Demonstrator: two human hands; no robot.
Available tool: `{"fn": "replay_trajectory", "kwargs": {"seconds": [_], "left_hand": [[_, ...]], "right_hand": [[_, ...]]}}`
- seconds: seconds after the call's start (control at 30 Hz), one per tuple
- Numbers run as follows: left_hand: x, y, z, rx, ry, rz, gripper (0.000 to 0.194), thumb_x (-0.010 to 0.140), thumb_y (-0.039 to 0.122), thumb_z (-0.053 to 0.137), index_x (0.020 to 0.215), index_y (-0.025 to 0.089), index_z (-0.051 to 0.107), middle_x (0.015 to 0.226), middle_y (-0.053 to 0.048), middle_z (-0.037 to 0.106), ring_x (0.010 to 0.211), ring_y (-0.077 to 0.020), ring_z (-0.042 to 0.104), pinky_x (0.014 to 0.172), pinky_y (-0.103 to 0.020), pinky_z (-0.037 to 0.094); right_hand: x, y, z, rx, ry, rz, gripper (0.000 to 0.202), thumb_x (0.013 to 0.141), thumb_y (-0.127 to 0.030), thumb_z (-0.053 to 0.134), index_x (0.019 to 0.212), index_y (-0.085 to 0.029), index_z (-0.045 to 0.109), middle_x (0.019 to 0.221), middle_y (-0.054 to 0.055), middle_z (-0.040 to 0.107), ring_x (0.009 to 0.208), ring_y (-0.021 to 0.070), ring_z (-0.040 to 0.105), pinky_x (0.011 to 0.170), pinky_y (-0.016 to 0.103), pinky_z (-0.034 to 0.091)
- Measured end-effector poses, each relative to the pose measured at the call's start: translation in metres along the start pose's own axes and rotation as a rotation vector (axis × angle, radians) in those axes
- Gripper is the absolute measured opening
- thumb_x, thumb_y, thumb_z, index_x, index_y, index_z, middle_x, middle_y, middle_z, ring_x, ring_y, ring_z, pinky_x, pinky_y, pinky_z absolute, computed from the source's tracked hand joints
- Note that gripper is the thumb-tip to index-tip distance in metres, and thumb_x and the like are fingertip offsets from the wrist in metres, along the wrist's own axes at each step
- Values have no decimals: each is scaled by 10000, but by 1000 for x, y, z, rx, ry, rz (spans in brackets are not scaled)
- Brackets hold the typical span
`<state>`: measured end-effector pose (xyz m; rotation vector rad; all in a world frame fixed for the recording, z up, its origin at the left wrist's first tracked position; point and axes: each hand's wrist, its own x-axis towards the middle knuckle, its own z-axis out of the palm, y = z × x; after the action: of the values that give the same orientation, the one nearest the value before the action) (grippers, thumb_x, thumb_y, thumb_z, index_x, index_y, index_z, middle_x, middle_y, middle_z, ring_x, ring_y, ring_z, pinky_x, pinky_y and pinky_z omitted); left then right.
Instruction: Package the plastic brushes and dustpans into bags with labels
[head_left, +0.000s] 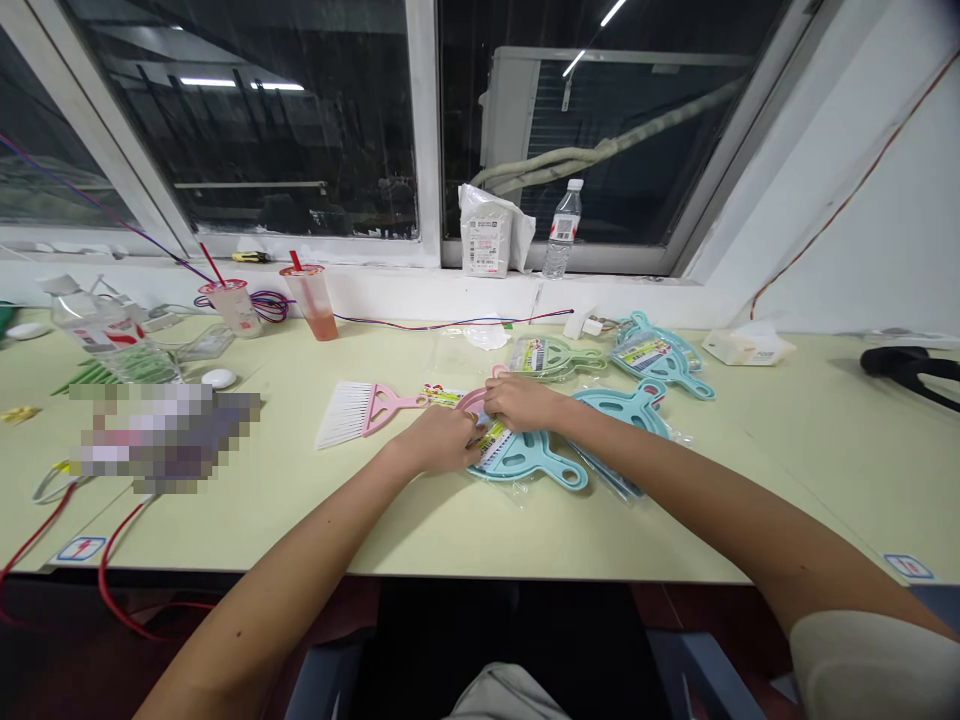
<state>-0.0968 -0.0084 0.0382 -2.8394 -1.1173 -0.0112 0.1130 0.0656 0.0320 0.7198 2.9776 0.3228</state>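
Observation:
My left hand point(448, 440) has its fingers curled in at the left edge of a blue dustpan set point(534, 455) in clear plastic with a label card. What its fingertips hold is hidden. My right hand point(521, 402) is closed just above, on a pink dustpan point(471, 401) that is mostly covered by both hands. Left of my hands lies a pink hand brush point(375, 408) with white bristles, its handle pointing at them. A printed label card point(441, 396) lies by that handle.
More packaged dustpans lie behind and to the right: blue ones point(626, 402), a green one point(555, 357) and another blue stack point(660, 350). Drink cups point(321, 312) and a large bottle point(97, 325) stand at left. A tissue pack point(748, 345) and black-handled scissors point(911, 368) lie right.

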Motion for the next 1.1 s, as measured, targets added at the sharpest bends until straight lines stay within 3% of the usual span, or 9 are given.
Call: {"fn": "replay_trajectory", "kwargs": {"seconds": [0.13,0.27,0.43,0.6,0.83,1.1], "left_hand": [[0,0,-1,-5,-6,10,250,903,324,511,932,202,727,832,-91,704,711,-248,651,595,-331,341],[-1,0,0,-8,-14,10,247,899,315,521,956,203,733,824,-94,703,708,-249,653,615,-334,364],[-2,0,2,-7,-16,11,265,905,308,508,991,198,733,840,-100,702,714,-251,652,610,-333,372],[-1,-1,4,8,-17,11,288,899,258,492,1042,197,734,837,-100,698,700,-245,639,602,-334,367],[-12,-1,-8,-60,20,49,288,905,149,462,739,192,694,740,-64,664,641,-195,599,617,-324,370],[-56,-8,4,-276,119,46,320,970,198,488,1098,260,775,1085,-74,713,970,-210,672,854,-317,495]], "right_hand": [[3,12,-2,-62,-52,39,186,814,-90,587,903,-126,746,902,133,707,1001,259,567,965,390,361],[3,16,1,-111,-52,86,214,873,-108,562,988,-104,743,987,145,706,1045,263,586,1011,387,373],[5,18,8,-30,-40,256,254,973,-182,480,1057,-107,707,1089,161,677,1064,256,618,904,336,451],[7,19,10,-31,-61,352,259,939,-172,518,1167,-123,629,1152,169,664,1044,274,646,844,340,484],[7,12,10,-120,-63,311,367,861,-88,572,1225,-139,574,1096,166,676,1138,294,611,914,349,477],[9,9,11,-147,-35,283,393,832,-97,627,1221,-108,571,1098,184,671,1178,316,593,941,374,485]]}}
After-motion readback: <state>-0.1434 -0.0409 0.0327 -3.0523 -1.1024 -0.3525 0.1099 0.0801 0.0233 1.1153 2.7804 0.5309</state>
